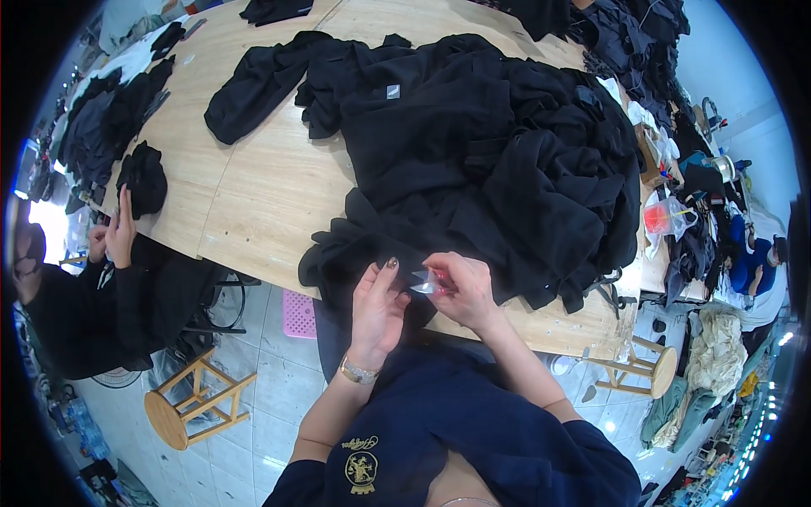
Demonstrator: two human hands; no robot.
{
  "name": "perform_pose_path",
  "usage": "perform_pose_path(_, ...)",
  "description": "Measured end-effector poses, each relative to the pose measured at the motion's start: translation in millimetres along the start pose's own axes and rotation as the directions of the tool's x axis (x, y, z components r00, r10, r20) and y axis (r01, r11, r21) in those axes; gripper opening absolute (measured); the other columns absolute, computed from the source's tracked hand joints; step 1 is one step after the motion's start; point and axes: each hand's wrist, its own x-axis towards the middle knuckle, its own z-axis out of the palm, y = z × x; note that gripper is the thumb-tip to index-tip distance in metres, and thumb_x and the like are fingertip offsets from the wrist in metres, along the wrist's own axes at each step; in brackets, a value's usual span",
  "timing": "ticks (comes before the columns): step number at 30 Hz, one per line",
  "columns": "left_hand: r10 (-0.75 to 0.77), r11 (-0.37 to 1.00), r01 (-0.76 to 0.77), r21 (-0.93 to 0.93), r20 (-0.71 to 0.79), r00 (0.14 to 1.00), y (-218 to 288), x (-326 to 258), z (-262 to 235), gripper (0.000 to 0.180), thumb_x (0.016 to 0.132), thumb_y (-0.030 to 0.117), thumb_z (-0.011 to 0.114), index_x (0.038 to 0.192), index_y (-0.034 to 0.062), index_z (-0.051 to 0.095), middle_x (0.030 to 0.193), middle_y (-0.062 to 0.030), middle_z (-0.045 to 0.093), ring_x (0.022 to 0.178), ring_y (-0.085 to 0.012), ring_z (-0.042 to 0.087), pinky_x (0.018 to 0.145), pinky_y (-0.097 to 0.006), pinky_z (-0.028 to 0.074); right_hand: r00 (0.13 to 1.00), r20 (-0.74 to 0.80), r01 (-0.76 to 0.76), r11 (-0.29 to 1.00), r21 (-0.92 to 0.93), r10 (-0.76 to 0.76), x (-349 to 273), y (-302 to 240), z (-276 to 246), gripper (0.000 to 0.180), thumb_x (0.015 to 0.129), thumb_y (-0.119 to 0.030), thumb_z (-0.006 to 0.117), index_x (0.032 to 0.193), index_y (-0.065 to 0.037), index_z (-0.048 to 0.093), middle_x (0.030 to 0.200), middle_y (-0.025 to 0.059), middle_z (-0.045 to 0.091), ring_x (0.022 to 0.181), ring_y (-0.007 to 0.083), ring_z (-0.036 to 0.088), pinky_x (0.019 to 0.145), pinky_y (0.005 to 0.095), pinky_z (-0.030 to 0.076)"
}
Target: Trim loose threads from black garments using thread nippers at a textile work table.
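Note:
My right hand (pixel 465 290) is closed around small thread snips (pixel 425 286). Their bright blades point left and a bit of pinkish-red handle shows between my fingers. Close by on the left, my left hand (pixel 378 311) is raised with its palm partly turned up. Its fingers are loosely bent and apart, and I see nothing in them. Both hands are over the near edge of a large heap of black garments (pixel 422 169) spread on the wooden table. One garment hangs off that edge beside my left wrist. A small pale label (pixel 393 91) sits on the black cloth.
The pale wooden table (pixel 270 186) carries more dark clothes (pixel 118 110) at the far left. At the left sits another person (pixel 110 287) with hands raised. Wooden stools (pixel 173 420) stand on the tiled floor at both sides. A clear plastic bag (pixel 667 217) lies at the right.

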Motion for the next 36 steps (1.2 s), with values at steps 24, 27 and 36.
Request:
perform_pose_path(24,0.016,1.000,-0.016,0.012,-0.015,1.000,5.4,-2.3,8.5,0.007,0.092,0.017,0.060,0.096,0.0124,0.057,0.091,0.0040,0.061,0.080,-0.0056,0.058,0.071,-0.025,0.050,0.935,0.008,-0.343,0.900,0.269,0.354,-11.8,10.1,-1.5,0.012,0.082,-0.008,0.065,0.087,0.000,0.058,0.065,0.0077,0.050,0.053,0.0142,0.049,0.051,0.0238,0.039)
perform_pose_path(27,0.022,0.999,-0.022,0.025,-0.016,1.000,7.4,-3.5,11.7,0.007,0.092,0.017,0.059,0.096,0.0121,0.057,0.090,0.0034,0.062,0.080,-0.0058,0.058,0.068,-0.023,0.050,0.956,0.041,-0.294,0.952,0.088,0.292,-8.2,4.1,-9.0,0.021,0.083,-0.019,0.066,0.080,-0.001,0.056,0.064,0.0093,0.051,0.051,0.0199,0.051,0.049,0.0292,0.040)
perform_pose_path(36,0.083,0.991,-0.085,0.104,0.017,0.996,5.8,-5.6,12.0,0.009,0.093,0.018,0.058,0.097,0.0107,0.057,0.090,0.0023,0.061,0.079,-0.0058,0.059,0.066,-0.021,0.050,0.979,0.099,-0.164,0.973,-0.161,0.181,-2.5,0.8,-10.8,0.029,0.081,-0.030,0.069,0.075,-0.005,0.056,0.069,0.0069,0.057,0.056,0.0253,0.057,0.049,0.0326,0.043)
